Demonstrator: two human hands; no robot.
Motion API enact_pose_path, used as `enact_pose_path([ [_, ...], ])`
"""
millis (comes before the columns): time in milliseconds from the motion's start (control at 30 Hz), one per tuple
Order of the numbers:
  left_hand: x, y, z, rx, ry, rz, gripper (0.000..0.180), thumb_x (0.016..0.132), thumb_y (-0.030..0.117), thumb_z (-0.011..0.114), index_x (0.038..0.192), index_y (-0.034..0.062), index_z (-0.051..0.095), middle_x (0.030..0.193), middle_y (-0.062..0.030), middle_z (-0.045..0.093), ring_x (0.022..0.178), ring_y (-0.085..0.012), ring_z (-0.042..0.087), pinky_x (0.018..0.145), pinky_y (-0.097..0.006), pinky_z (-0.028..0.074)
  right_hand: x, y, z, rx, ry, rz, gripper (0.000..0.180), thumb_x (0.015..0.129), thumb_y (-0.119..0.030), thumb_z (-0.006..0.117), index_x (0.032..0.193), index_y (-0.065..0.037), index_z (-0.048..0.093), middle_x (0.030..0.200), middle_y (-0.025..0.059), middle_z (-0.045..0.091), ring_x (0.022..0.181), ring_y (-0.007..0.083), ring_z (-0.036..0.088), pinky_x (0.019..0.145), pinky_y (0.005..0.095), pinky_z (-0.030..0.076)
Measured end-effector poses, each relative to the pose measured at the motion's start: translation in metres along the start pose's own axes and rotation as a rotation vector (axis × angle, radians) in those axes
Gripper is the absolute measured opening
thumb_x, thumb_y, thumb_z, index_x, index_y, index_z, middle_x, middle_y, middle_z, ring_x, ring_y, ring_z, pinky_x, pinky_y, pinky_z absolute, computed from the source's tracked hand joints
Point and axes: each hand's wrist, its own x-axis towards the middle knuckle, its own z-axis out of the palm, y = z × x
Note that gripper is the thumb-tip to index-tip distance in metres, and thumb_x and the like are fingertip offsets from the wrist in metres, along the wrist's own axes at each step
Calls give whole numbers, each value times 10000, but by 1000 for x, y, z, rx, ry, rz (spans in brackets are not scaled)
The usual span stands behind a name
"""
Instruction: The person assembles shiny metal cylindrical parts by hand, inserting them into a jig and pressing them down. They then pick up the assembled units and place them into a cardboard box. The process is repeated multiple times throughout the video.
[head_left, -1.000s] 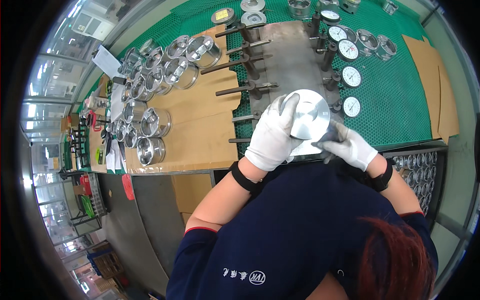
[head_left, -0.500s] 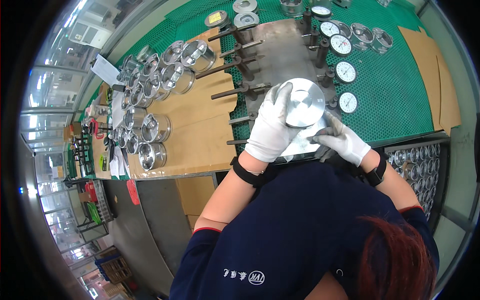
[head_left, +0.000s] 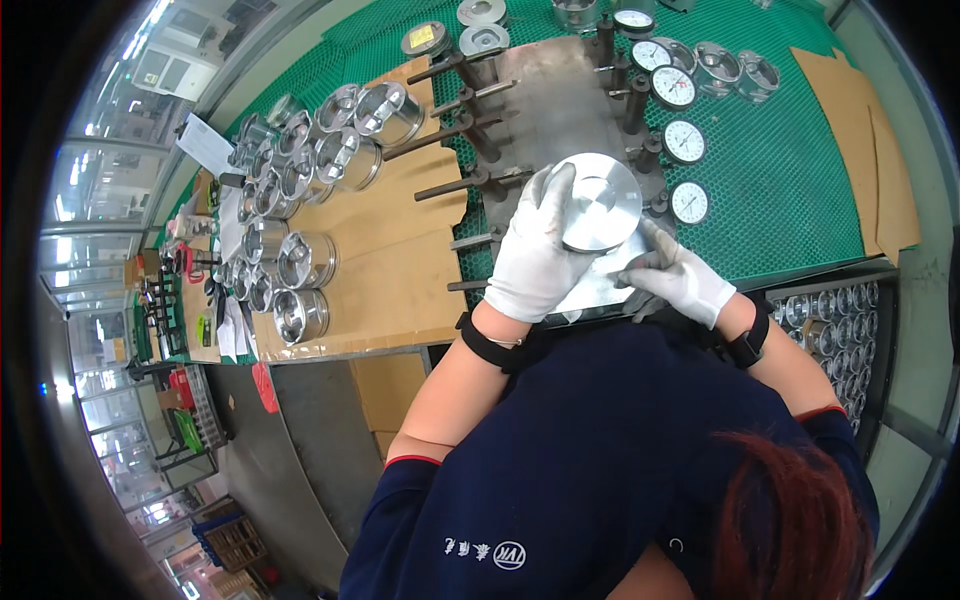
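Observation:
In my gloved left hand [head_left: 535, 245] is a round silvery piston [head_left: 603, 203], gripped at its left side with its flat, shiny circular face turned up. My right hand [head_left: 675, 278], also in a white glove with grey fingertips, is just below and right of the piston. Its fingers are bent together; whatever is between them is hidden, and I cannot tell whether they touch the piston's edge. Beneath both hands lies a bright metal plate [head_left: 590, 292]. Dial gauges [head_left: 689, 203] on dark posts line the right of the steel plate [head_left: 555, 95], beyond the piston.
Dark rods on posts [head_left: 450, 187] stick out along the steel plate's left side. Several pistons [head_left: 307, 260] stand on cardboard [head_left: 400, 290] to the left. More pistons [head_left: 758, 78] sit on the green mat [head_left: 790, 180] at the far right. A rack of pistons [head_left: 835, 330] stands below right.
The whole view has shifted slightly, so the bench things appear a little further left. Both hands and the piston keep nearly the same pose.

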Motion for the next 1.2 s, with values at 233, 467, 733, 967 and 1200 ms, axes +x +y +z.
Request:
enact_pose_path([
  [233, 19, 57, -39, -697, -362, -601, 459, 870, 81, 691, 1286, -56, 555, 1074, -162, 679, 909, -221, 707, 843, -343, 563, -22, -16, -23, 239, 64, -528, 676, 957, -110, 659, 1539, 28, 345, 1450, 132, 523, 1327, 216, 515, 1149, 337, 391],
  [467, 53, 27, -68, -569, 285, -317, 456, 976, -2, 558, 1425, -17, 476, 1308, -154, 617, 1061, -225, 681, 920, -358, 553, -46, -19, -137, 260, 700, -344, 391, 940, -241, 498, 1212, 22, 595, 892, 88, 655, 741, 167, 643, 658, 302, 543],
  [733, -64, -164, -200, 1043, 269, -731, 743, 918, 354, 690, 1436, -98, 406, 1373, -337, 522, 1225, -472, 558, 1034, -484, 474, 57, 65, -403, 412, 974, 7, 327, 1028, -357, 521, 1142, -72, 633, 878, 100, 725, 617, 204, 681, 478, 309, 502],
  [967, -80, -179, -229, 1079, -193, -1125, 675, 877, 270, 700, 1440, -30, 480, 1293, -280, 632, 1171, -416, 633, 1009, -440, 503, 133, 59, -518, 392, 975, 108, 444, 1021, -501, 534, 1158, -86, 609, 884, 105, 725, 641, 218, 703, 475, 306, 547],
  [1200, -65, -194, -233, 924, -167, -1180, 544, 843, 298, 759, 1277, 1, 616, 1105, -227, 727, 1047, -381, 698, 953, -426, 535, 135, 59, -487, 542, 951, -95, 547, 939, -542, 672, 1228, -81, 618, 1033, 115, 683, 857, 207, 689, 726, 344, 582],
])
